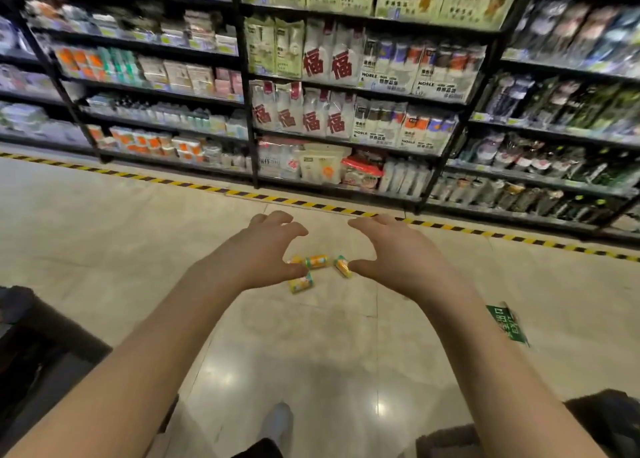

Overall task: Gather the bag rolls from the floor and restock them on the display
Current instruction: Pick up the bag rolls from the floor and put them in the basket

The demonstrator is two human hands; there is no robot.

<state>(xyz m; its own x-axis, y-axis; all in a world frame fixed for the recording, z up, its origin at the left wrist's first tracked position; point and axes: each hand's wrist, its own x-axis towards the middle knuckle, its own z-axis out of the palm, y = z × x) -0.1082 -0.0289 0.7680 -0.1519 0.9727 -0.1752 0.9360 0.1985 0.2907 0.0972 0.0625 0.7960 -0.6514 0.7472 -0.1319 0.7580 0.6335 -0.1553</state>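
Four bag rolls were framed on the floor, between two empty hands.
The left hand was held with fingers spread and arched, its thumb tip seen at the two leftmost rolls. The rolls, short yellow cylinders in printed wrappers, were clustered ahead of the thumbs with their long axes pointing differently. The right hand was spread likewise, thumb beside the rightmost roll. Both hands were judged equally near.

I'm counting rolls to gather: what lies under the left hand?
Peeking from beneath the left hand, one yellow roll shows partly, the hand covering the rest. Whether more lie beneath the palm cannot be seen.
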